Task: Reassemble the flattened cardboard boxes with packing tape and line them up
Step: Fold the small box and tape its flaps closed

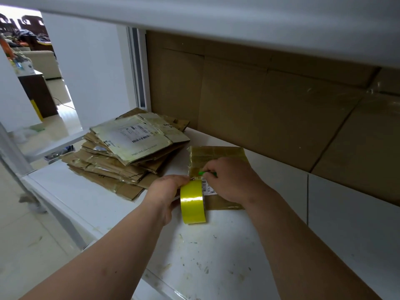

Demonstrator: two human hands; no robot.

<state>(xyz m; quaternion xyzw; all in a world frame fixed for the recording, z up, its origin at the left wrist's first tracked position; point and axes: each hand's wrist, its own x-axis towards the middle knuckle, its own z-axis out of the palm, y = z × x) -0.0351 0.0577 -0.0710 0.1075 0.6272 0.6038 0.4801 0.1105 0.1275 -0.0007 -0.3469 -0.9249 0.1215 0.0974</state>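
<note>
**Taping a small box on the white counter**

While the small box [217,156] is lying flat on the white counter [216,256], two bare hands are meeting right at its near edge. The left hand [166,191] is gripping a roll of shiny yellow tape [192,201], with its fingers curled around the side of the roll. The roll is standing on its edge and touching the near-left corner of the box. The right hand [233,180] is lying over the near half of the box, and its fingers are pinching a small green tool [204,173]. The tip of the green tool is pointing left, at the spot where the tape is meeting the box. I cannot tell what kind of tool it is.

A white label [208,188] with black bars is peeking out on the box, between the two hands.

Left of the box, a messy pile of flat boxes [129,152] is sitting on the same counter, near it but apart. Behind the box, big sheets of brown cardboard [270,109] are leaning against the wall under a white shelf [238,22].
</note>
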